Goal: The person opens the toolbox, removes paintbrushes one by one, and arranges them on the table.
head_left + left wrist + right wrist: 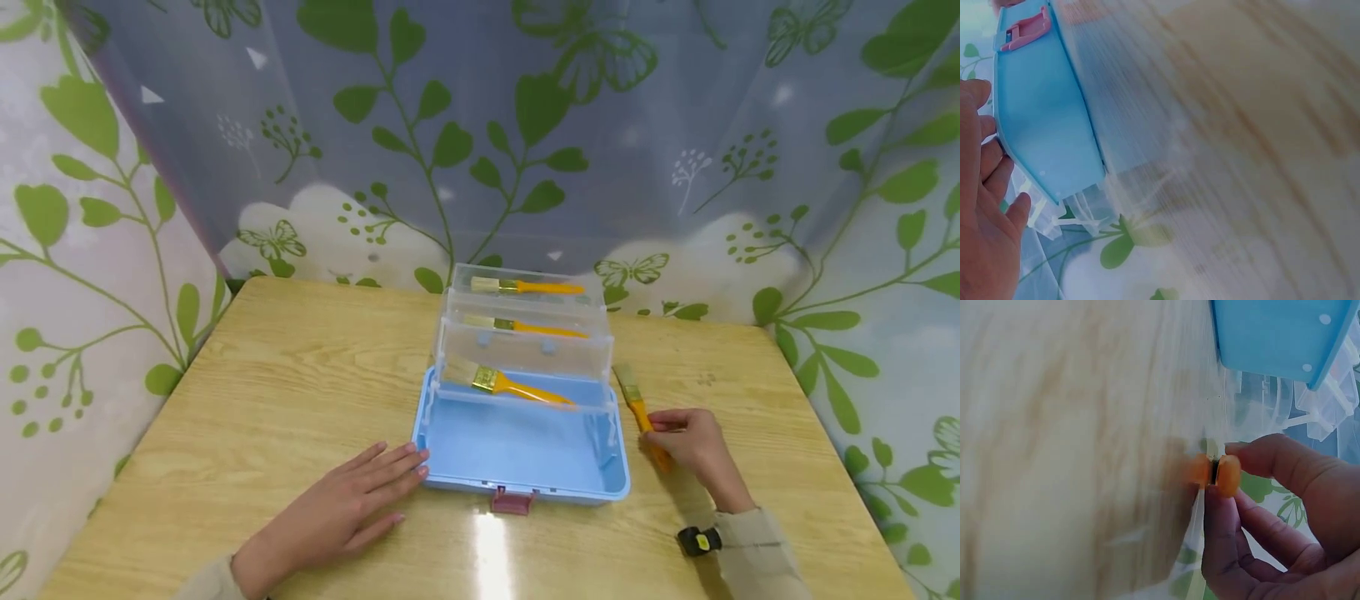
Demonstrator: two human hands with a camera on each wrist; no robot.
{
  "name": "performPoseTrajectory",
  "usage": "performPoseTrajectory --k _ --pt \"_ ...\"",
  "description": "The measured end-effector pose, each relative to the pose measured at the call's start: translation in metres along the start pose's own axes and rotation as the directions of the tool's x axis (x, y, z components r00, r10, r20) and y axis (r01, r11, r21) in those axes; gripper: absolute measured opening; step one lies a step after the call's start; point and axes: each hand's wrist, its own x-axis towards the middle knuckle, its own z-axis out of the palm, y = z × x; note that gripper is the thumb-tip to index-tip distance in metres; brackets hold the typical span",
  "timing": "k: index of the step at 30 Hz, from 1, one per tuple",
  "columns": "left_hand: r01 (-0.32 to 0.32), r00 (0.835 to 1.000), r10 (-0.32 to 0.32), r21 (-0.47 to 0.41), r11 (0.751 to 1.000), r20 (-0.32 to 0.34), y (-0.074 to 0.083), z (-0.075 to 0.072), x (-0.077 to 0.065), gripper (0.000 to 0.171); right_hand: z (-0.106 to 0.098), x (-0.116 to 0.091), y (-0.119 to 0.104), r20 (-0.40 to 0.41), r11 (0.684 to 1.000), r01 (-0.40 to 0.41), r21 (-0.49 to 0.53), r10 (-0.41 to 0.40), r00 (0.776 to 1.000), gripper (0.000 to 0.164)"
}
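Note:
A blue toolbox stands unfolded on the table, its clear tiered trays raised at the back. In each tier lies a paintbrush with an orange handle: a top one, a middle one and a lower one. My left hand rests with straight fingers against the box's left front corner. Right of the box, my right hand pinches another paintbrush by its orange handle between thumb and fingers. Its bristles point away from me, at the box's right side.
A pink latch hangs at the box's front edge. The wooden table extends to both sides of the box. Leaf-patterned curtains enclose its back and sides. A black device sits at the right wrist.

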Motion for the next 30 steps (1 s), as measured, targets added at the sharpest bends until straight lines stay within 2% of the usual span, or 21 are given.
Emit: performPoseTrajectory --k 6,13,24,30 --pt "0.015 1.0 -0.015 0.01 1.0 0.009 0.0004 0.0014 -0.001 0.053 0.003 0.0011 -0.002 0.006 0.999 0.01 -0.034 -0.01 1.0 0.037" --pt "0.033 0.999 -0.033 0.001 0.999 0.025 0.0023 0.0022 -0.0015 0.056 0.005 0.0032 -0.0037 0.009 0.998 -0.024 -0.057 0.025 1.0 0.037" --pt "0.013 1.0 -0.013 -0.003 1.0 0.001 0.002 0.0031 -0.0007 0.051 0.0055 0.0031 -0.0056 0.012 0.995 -0.066 -0.069 0.067 0.998 0.037" --pt "0.014 1.0 -0.014 -0.002 1.0 -0.002 0.0027 0.003 -0.0009 0.051 0.0049 0.004 -0.0069 0.01 0.996 -0.052 -0.071 0.053 0.999 0.039"
